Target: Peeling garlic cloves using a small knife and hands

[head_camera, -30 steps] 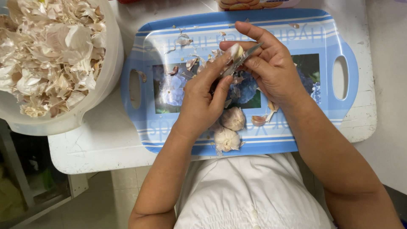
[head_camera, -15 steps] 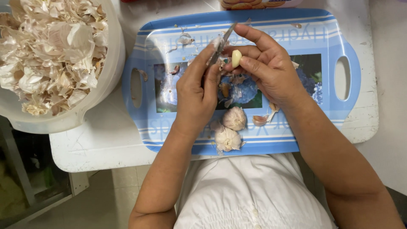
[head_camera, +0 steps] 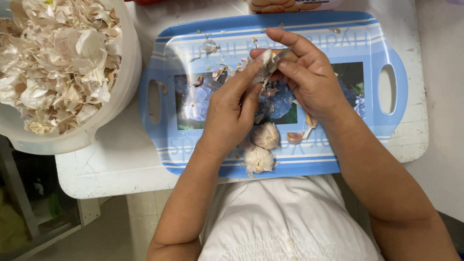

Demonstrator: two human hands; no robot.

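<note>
Over a blue plastic tray (head_camera: 367, 38) with a flower picture, my left hand (head_camera: 229, 113) and my right hand (head_camera: 309, 77) meet. My right hand grips a small knife (head_camera: 276, 59) whose blade points left. My left fingertips pinch a garlic clove (head_camera: 263, 57) against that blade. Two garlic bulbs (head_camera: 265, 135) (head_camera: 258, 159) lie on the tray just below my left hand. A loose clove (head_camera: 295, 137) rests beside my right wrist. Bits of papery skin (head_camera: 210, 48) are scattered across the tray.
A large white bowl (head_camera: 128, 82) heaped with garlic skins stands at the left on the white table (head_camera: 111, 169). A box edge (head_camera: 290, 5) shows beyond the tray's far rim. My white garment fills the lower middle.
The peeled clove seen between my right fingers half a second ago is back against the blade, under my left fingertips. Both hands stay over the tray's middle.
</note>
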